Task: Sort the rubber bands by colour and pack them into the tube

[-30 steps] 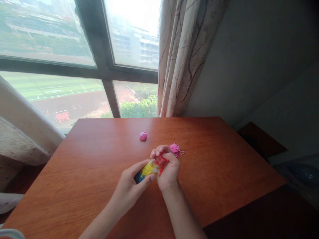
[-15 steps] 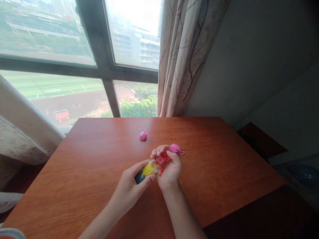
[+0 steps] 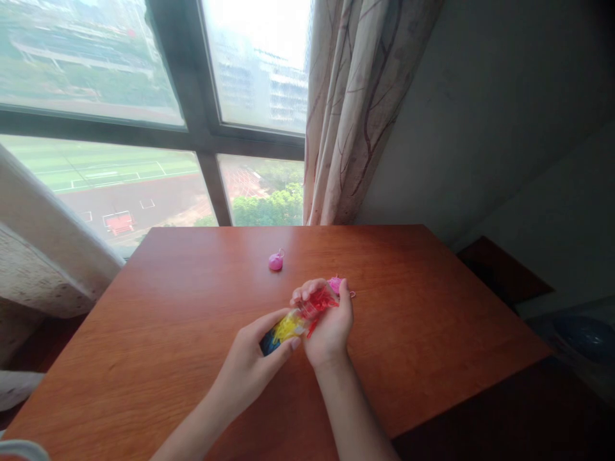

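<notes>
Above the table, my left hand (image 3: 254,352) grips a clear container section with yellow bands (image 3: 288,325) inside and a dark blue part (image 3: 270,344) at its lower end. My right hand (image 3: 329,330) has its fingers curled round the adjoining clear section with red bands (image 3: 317,306), its thumb raised off it. A red strand sticks out below, by the palm. Whether the two sections are joined I cannot tell. Just behind the right fingertips lies a pink bundle of small bands (image 3: 335,285), partly hidden. Farther back sits a round pink piece with a thin loop (image 3: 275,261).
The brown wooden table (image 3: 158,346) reaches back to a window (image 3: 259,186) with a patterned curtain (image 3: 331,128) at its right. A pale curved rim (image 3: 24,448) shows at the lower left corner.
My right thumb has lifted off the red section and moved right, partly covering the pink bundle. My left hand has kept its place and grip.
</notes>
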`<state>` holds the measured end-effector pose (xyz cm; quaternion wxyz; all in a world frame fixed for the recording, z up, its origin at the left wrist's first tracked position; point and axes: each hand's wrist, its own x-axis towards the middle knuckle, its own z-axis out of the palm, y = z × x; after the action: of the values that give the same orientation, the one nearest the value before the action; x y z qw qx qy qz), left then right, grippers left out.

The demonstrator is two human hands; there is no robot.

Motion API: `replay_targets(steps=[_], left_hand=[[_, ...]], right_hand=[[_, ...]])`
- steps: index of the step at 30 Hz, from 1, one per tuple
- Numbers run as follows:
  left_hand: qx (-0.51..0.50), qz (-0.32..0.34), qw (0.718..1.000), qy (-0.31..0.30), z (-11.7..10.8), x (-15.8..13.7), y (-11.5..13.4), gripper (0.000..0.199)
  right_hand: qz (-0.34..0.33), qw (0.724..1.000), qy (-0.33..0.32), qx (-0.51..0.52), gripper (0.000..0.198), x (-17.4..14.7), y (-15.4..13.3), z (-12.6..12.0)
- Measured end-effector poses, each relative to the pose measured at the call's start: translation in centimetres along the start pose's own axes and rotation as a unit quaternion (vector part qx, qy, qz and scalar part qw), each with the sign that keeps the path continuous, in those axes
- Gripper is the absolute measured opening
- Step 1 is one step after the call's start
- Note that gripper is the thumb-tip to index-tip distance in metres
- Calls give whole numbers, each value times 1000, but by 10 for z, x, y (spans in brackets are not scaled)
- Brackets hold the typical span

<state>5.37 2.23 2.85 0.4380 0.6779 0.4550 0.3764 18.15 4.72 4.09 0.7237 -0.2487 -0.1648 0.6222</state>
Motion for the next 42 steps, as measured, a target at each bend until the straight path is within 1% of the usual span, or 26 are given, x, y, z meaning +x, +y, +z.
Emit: replay_targets(steps=[3, 7, 9, 11, 12, 15, 18, 22, 25, 29, 31, 35, 42], left_hand=[[2, 1, 1000, 3, 0, 0, 1, 36], [3, 7, 1000, 24, 0, 0, 3, 34], [-3, 8, 999, 34, 0, 0, 3, 35], [-4, 9, 999, 36, 0, -1, 3, 36], [-2, 10, 999, 35, -1, -1, 3, 36], [4, 15, 999, 30, -1, -2, 2, 36], [9, 23, 999, 31, -2, -2, 1, 36], [10, 34, 999, 25, -2, -2, 2, 35], [14, 32, 999, 22, -2, -3, 1, 34], [3, 21, 999, 24, -1, -4, 0, 36], [-12, 16, 999, 26, -1, -4, 0, 37], [-32, 9, 999, 23, 0, -4, 1, 38], [-40, 0, 999, 15, 1, -2, 3, 39]], right_hand=[[9, 1000, 6, -6, 45, 1, 1, -1], [15, 1000, -1, 10, 33, 0, 3, -4], [15, 1000, 1, 12, 24, 0, 4, -5], [14, 1000, -4, 9, 10, -1, 4, -6], [14, 1000, -8, 8, 7, -2, 4, -7], [5, 1000, -26, 7, 18, -3, 4, -7], [-7, 999, -43, 5, 14, -4, 3, -6], [-8, 999, -46, -12, 9, -4, -1, -4], [7, 998, -59, -20, 10, -1, -5, -5], [52, 993, -98, -37, 13, 2, -9, -5], [48, 993, -106, -36, 12, 2, -11, -4], [8, 995, -99, -26, 11, -1, -12, 1], [0, 998, -62, -21, 10, -3, -10, 3]])
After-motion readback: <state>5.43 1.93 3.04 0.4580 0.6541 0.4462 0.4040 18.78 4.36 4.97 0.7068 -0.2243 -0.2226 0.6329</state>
